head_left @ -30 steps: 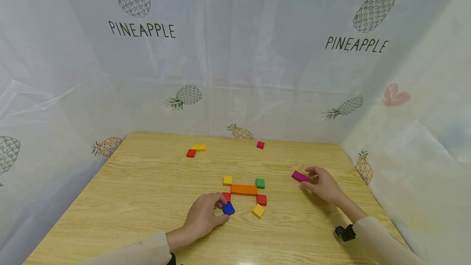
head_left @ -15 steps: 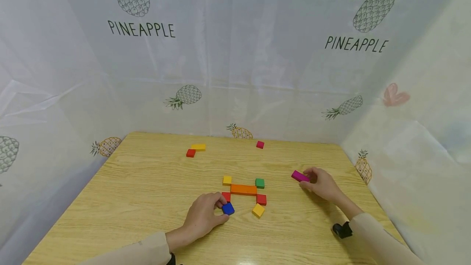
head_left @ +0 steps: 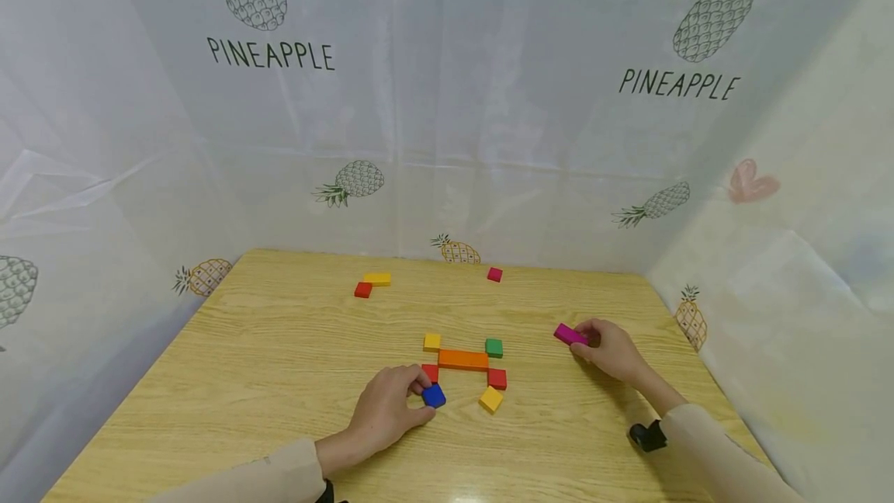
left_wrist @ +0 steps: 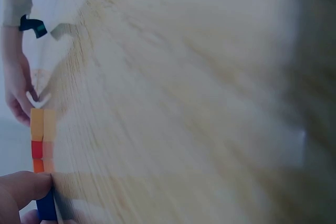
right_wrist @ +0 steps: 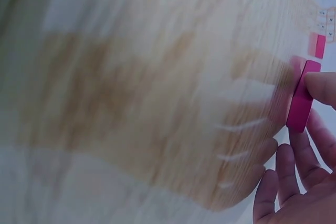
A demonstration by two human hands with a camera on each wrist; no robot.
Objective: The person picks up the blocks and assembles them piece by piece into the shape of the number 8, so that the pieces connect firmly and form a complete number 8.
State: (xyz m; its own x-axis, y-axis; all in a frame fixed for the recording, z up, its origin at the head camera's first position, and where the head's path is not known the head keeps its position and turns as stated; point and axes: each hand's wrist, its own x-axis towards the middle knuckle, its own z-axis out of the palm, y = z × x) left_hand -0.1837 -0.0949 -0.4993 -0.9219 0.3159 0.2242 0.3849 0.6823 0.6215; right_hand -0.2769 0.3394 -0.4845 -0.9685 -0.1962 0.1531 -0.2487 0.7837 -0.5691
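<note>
My left hand (head_left: 387, 410) pinches a small blue block (head_left: 434, 396) between thumb and fingers, at the near left of a block figure. In the left wrist view the thumb lies against the blue block (left_wrist: 46, 206). The figure has a long orange block (head_left: 463, 360) in the middle, with a yellow block (head_left: 432, 342), a green block (head_left: 494, 348) and two red blocks (head_left: 497, 379) at its corners. A second yellow block (head_left: 491, 400) sits turned just in front. Off to the right, my right hand (head_left: 611, 349) holds a long magenta block (right_wrist: 303, 98) by its near end.
At the back left of the wooden table (head_left: 293, 332), a long yellow block (head_left: 377, 279) touches a red block (head_left: 363, 290). A small pink block (head_left: 494, 275) lies at the back middle. Pineapple-printed cloth (head_left: 447, 99) surrounds the table at the back and sides.
The right hand's fingers have drawn in a little on the magenta block and its wrist has shifted slightly left. The left hand and the blocks stay where they were.
</note>
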